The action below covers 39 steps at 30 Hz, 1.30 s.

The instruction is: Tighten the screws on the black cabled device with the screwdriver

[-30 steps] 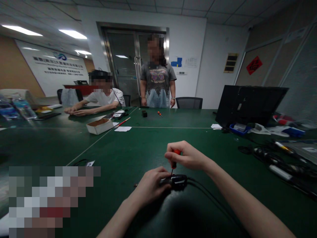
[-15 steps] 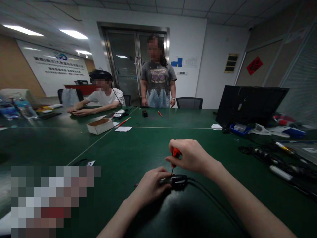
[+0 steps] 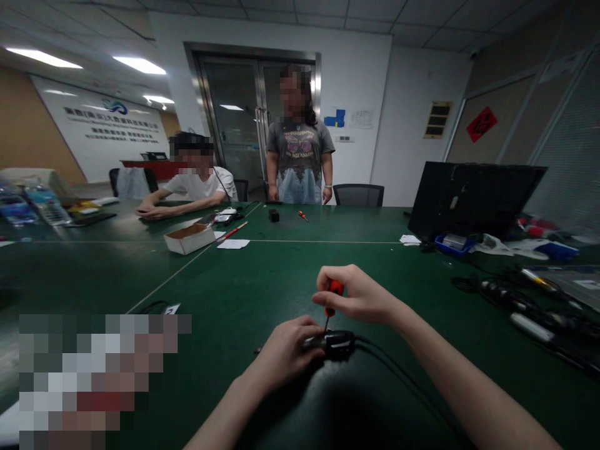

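Note:
My left hand (image 3: 291,344) is closed around a black corded device (image 3: 340,345) and holds it down on the green table. The device lies sideways, with its cable running off to the lower right and a narrow end poking out left of my hand. My fingers hide its middle, and its exact kind is unclear. Above it, my right hand (image 3: 349,292) grips an orange-red screwdriver (image 3: 334,289) by the handle. The screwdriver stands nearly upright, its thin shaft pointing down at the upper side of the device, close to my left fingertips.
Across the green table (image 3: 262,281) lie an open white box (image 3: 188,240), a small black block (image 3: 274,215) and another screwdriver (image 3: 304,216). A monitor (image 3: 475,201) and several corded devices (image 3: 534,328) occupy the right. One person sits far left; another stands opposite.
My right hand has turned slightly around the screwdriver handle, and its forearm has shifted a little. The left hand and the device stay put. The seated person's hands moved slightly right.

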Tool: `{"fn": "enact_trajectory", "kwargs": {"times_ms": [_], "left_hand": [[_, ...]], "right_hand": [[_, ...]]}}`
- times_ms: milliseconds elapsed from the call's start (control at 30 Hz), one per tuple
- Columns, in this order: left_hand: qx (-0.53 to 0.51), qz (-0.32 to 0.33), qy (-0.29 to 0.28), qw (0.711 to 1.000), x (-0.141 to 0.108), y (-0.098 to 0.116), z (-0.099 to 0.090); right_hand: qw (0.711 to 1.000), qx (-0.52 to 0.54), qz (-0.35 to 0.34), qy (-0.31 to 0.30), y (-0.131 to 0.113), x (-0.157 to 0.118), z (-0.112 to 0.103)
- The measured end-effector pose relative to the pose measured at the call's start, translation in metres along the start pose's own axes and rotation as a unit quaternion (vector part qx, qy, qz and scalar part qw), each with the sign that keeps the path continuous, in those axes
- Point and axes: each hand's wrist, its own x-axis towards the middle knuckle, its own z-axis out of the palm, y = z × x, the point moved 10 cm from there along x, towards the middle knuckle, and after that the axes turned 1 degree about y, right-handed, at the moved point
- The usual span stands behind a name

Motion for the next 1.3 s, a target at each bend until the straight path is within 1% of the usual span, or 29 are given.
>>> {"fn": "enact_trajectory", "kwargs": {"times_ms": [67, 100, 167, 267, 367, 467, 567, 667, 933, 1033, 1133, 1233, 1300], "left_hand": [[0.002, 0.001, 0.000, 1.000, 0.000, 0.000, 0.001], [0.001, 0.001, -0.001, 1.000, 0.000, 0.000, 0.001], [-0.001, 0.001, -0.002, 1.000, 0.000, 0.000, 0.002], [0.001, -0.001, -0.001, 1.000, 0.000, 0.001, 0.001], [0.006, 0.000, -0.002, 1.000, 0.000, 0.002, 0.000], [0.003, 0.000, -0.004, 1.000, 0.000, 0.002, 0.000], [-0.006, 0.000, -0.006, 1.000, 0.000, 0.002, 0.000], [-0.005, 0.000, -0.006, 1.000, 0.000, 0.001, 0.000], [-0.005, -0.005, -0.007, 1.000, 0.000, 0.003, -0.001], [-0.005, -0.007, -0.007, 1.000, 0.000, 0.003, -0.001], [-0.008, -0.009, -0.008, 1.000, 0.000, 0.002, -0.001], [-0.010, -0.010, -0.009, 1.000, 0.000, 0.001, 0.000], [-0.009, -0.006, -0.006, 1.000, 0.000, 0.001, 0.000]], "right_hand": [[0.999, 0.007, 0.029, 0.022, 0.007, 0.002, -0.001], [0.999, -0.017, 0.032, 0.037, 0.008, 0.003, -0.003], [0.993, -0.102, 0.027, 0.060, 0.006, 0.003, -0.007], [0.967, -0.242, 0.005, 0.074, -0.002, 0.000, -0.011], [0.935, -0.346, 0.002, 0.075, -0.006, -0.002, -0.013], [0.914, -0.398, 0.022, 0.079, -0.004, -0.003, -0.015], [0.907, -0.412, 0.032, 0.076, -0.002, -0.003, -0.014], [0.913, -0.400, 0.029, 0.071, -0.002, -0.002, -0.012], [0.955, -0.290, -0.003, 0.055, -0.006, -0.004, -0.011], [0.977, -0.210, -0.018, 0.043, -0.008, -0.005, -0.010], [0.995, -0.095, -0.028, 0.026, -0.007, -0.003, -0.006], [1.000, 0.002, 0.010, 0.010, 0.003, 0.000, 0.000], [0.999, -0.004, 0.035, 0.028, 0.009, 0.002, -0.002]]}}
